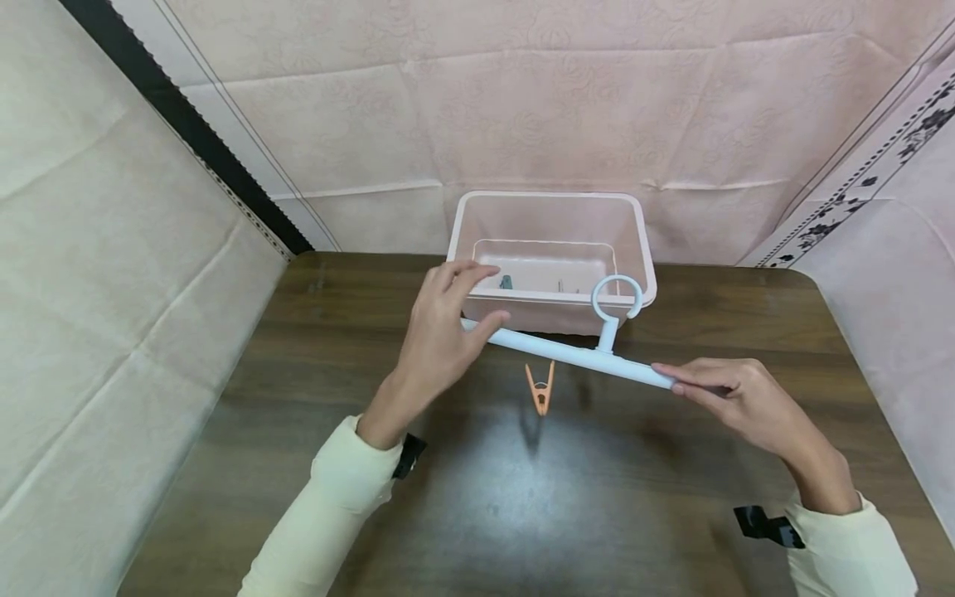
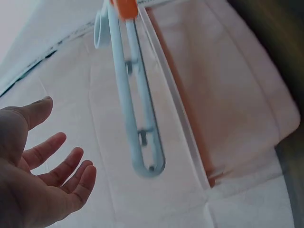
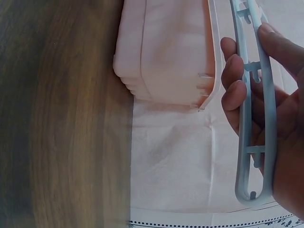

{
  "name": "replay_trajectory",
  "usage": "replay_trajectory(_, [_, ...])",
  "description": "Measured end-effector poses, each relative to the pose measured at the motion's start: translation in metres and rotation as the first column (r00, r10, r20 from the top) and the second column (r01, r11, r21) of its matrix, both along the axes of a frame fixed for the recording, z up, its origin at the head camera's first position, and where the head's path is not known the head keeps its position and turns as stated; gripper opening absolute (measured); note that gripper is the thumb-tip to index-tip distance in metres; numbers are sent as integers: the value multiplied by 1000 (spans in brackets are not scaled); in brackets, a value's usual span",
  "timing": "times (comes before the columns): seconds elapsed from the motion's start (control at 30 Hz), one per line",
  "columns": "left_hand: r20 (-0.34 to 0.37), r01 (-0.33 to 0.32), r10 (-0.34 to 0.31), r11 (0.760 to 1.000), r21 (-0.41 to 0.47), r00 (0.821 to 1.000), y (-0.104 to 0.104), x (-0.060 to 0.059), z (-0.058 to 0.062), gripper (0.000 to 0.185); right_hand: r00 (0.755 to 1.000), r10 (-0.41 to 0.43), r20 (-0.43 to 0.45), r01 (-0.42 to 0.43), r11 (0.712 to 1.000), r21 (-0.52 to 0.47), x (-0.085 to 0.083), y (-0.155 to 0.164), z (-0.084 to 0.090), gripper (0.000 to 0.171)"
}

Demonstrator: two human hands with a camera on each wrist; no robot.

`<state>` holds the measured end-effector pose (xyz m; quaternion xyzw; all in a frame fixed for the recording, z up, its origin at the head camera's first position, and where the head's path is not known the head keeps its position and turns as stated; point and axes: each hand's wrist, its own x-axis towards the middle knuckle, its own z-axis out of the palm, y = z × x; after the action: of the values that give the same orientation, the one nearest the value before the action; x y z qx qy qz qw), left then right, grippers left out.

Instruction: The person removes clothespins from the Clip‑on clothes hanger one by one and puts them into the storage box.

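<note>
Right hand (image 1: 734, 394) pinches one end of the pale blue hanger bar (image 1: 567, 352), thumb on top and fingers curled under; the right wrist view confirms the fingers wrapped round the bar's two rails (image 3: 254, 118). Left hand (image 1: 443, 332) is at the other end with fingers spread and relaxed. From the head view the thumb appears to touch the bar, but the left wrist view shows an open palm (image 2: 42, 175) apart from the bar end (image 2: 147, 166), so we record it as not gripping.

We judge the step in hand to be steadying the bar level over the surface (image 1: 522, 497). To do it well, we would keep the right pinch firm and bring the left fingers round the free end before any tilt, so the orange clip (image 1: 540, 388) hanging below the middle does not swing or slide.

Relative to the hands, the bar spans between them, its ring hook (image 1: 617, 298) rising near the middle, just in front of the pink bin (image 1: 552, 249).
</note>
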<state>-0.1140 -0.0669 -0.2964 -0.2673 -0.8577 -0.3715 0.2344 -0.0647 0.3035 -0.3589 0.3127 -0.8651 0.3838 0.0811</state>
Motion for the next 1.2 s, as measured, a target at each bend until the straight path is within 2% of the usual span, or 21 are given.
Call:
replay_trajectory(0.2, [-31,38,-37,999,22,999,6,22,-16,51,1000,-9,-20,9,1000,-10,0,0,-2,51])
replay_trajectory(0.43, [2,58,-58,998,22,998,11,40,-31,51,999,-15,-47,15,1000,5,-1,-2,0,52])
replay_trajectory(0.57, [44,55,-55,998,7,997,12,47,-40,49,998,-22,-54,22,1000,1,0,-3,1,51])
replay_trajectory(0.83, [149,50,-34,993,-104,988,16,53,-63,45,998,-40,-42,39,999,-8,2,-4,-1,50])
replay_trajectory(0.97, [235,19,14,991,-136,972,20,54,-69,44,999,-34,-35,34,999,-16,2,-5,-1,50])
replay_trajectory(1.1, [331,-16,68,987,-158,941,25,54,-72,47,999,-33,-32,33,999,-4,2,-5,1,50])
replay_trajectory(1.2, [386,-18,76,988,-151,919,28,54,-72,50,999,-39,-28,39,999,11,1,-5,3,50])
